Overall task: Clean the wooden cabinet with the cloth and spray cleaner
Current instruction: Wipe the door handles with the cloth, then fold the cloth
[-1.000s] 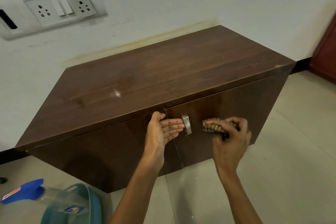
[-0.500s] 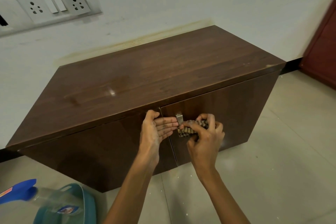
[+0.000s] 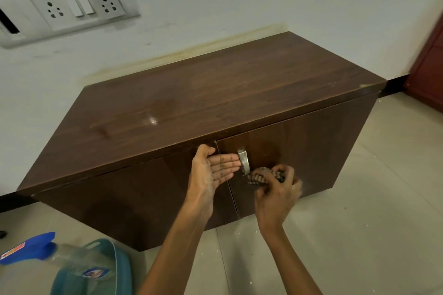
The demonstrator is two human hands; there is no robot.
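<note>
Now right hand point(image 3: 275, 196) grips bunched cloth point(image 3: 260, 176), pressed to cabinet point(image 3: 215, 103) door just beside metal handle point(image 3: 244, 160). Left hand point(image 3: 211, 172) flat, fingers straight, tips touching handle's other side, thumb hooked over top edge. Spray bottle point(image 3: 60, 254) on floor, well apart, below-left of left hand. Judgement: work cloth round handle base in short firm strokes; brace door with left hand against swing; then sweep panel outward, away from left hand.
</note>
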